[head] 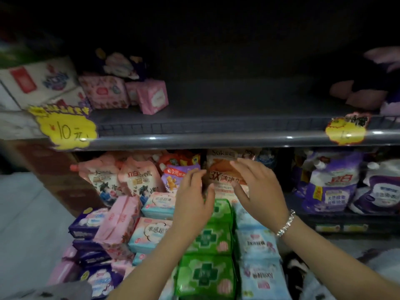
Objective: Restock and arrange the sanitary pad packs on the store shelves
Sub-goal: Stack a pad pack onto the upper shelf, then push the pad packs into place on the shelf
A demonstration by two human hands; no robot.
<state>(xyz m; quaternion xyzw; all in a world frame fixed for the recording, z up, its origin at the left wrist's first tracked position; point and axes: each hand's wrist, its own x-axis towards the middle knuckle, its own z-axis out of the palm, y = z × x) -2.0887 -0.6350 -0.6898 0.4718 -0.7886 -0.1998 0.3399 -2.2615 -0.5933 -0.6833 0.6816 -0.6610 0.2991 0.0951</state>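
- The left hand [192, 198] and the right hand [257, 187], fingers relaxed and spread, touch the two sides of an orange pouch [223, 174] on the lower shelf.
- Green pad packs [205, 271] lie stacked just below the hands.

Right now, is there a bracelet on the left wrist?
No, the silver bracelet sits on the right wrist; the left hand has a bare wrist.

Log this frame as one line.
left hand: open, touching orange pouch | right hand: open, on pouch | green packs: stacked below
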